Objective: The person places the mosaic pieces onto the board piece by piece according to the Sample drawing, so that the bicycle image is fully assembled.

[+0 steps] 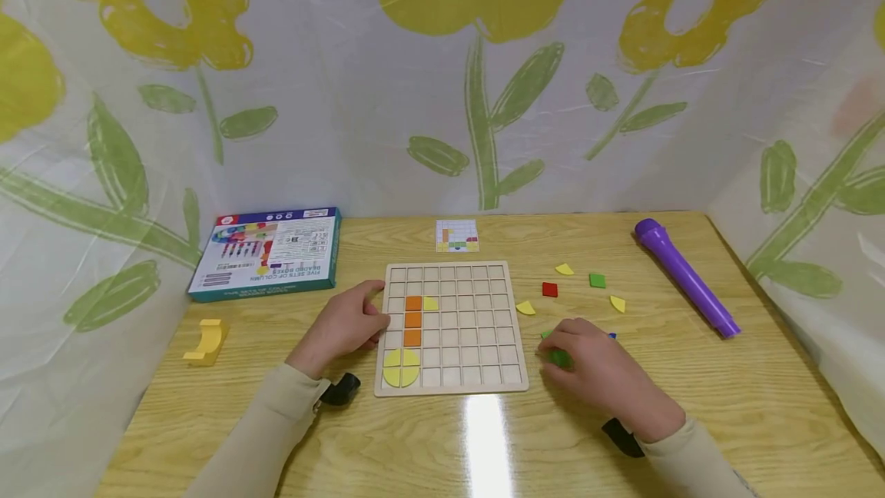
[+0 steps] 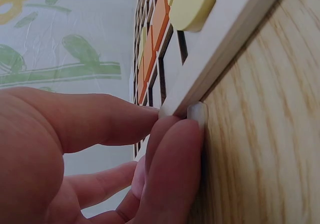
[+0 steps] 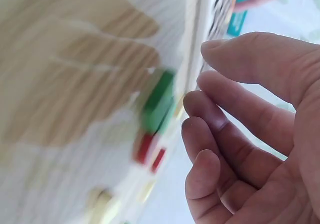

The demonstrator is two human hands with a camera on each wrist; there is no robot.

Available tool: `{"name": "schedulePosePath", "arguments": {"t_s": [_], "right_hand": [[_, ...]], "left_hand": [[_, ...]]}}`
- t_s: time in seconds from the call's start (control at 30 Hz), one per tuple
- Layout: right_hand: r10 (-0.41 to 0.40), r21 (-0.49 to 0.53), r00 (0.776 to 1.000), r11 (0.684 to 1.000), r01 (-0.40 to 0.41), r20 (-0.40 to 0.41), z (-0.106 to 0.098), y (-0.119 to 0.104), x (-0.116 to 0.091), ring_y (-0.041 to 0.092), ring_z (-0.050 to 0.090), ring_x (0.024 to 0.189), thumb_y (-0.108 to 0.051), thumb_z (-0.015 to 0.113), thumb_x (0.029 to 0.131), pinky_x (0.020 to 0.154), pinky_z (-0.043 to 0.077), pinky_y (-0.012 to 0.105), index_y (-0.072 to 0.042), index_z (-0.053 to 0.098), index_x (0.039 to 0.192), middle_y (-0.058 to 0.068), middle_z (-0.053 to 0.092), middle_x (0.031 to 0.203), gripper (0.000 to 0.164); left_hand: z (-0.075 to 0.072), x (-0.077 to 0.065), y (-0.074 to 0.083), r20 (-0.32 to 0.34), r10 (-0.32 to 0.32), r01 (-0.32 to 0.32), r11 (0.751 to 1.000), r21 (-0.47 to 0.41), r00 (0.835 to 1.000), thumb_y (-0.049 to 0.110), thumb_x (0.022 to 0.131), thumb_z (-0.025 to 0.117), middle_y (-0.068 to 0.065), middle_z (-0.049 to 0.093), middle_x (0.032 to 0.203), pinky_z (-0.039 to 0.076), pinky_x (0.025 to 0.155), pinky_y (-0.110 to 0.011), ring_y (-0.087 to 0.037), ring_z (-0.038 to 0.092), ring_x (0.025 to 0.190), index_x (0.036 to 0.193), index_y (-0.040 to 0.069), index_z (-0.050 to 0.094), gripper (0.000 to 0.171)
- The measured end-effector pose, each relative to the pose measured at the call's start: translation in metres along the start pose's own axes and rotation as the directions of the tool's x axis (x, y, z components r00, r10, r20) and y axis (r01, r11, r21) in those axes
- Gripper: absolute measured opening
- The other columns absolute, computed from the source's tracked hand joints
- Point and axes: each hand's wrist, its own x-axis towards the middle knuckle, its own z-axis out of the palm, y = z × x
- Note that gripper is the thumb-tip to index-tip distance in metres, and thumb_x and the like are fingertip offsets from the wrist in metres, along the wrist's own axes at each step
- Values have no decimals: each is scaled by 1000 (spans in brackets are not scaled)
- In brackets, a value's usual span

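Observation:
A square wooden grid board (image 1: 477,329) lies on the table, with three orange squares (image 1: 412,320) in a column, one yellow quarter piece (image 1: 430,303) beside the top one and several more forming a yellow circle (image 1: 392,376) at the lower left. My left hand (image 1: 351,321) is at the board's left edge; in the left wrist view the thumb and a fingertip pinch its rim (image 2: 220,49). Off the board's right side, my right hand (image 1: 588,363) hovers over green pieces (image 1: 558,358), which it partly covers. In the right wrist view its loosely bent fingers (image 3: 250,129) hold nothing.
Right of the board lie a red square (image 1: 549,290), a green square (image 1: 598,280) and yellow quarter pieces (image 1: 618,303). A pattern card (image 1: 456,236) lies behind the board. A purple microphone-shaped tube (image 1: 687,279) is far right; a box (image 1: 266,253) and yellow block (image 1: 206,342) are left.

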Motion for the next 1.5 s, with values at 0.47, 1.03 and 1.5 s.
{"name": "schedulePosePath", "arguments": {"t_s": [0.47,1.03,1.5], "right_hand": [[79,-5,996,997,-79,30,-6,16,-13,12,65,100,-18,88,88,90,61,41,-17,82,107,-6,73,107,19],[77,12,996,997,-78,38,-5,16,-11,10,63,98,-16,88,87,89,61,40,-18,81,102,-8,71,103,16],[87,21,994,996,-88,60,-5,15,-12,16,68,105,-17,89,87,95,61,45,-19,81,103,-6,72,106,18]], "left_hand": [[0,-1,1,-7,-3,3,1000,7,1000,17,99,71,-10,67,99,56,63,-29,-18,68,70,162,12,47,68],[-1,-1,3,-1,-24,24,1000,-1,1000,18,99,71,-10,67,100,56,63,-29,-19,68,71,163,13,46,69],[-1,-3,5,8,-30,30,1000,5,1000,17,99,71,-10,67,99,54,63,-29,-19,68,72,163,14,46,69]]}}
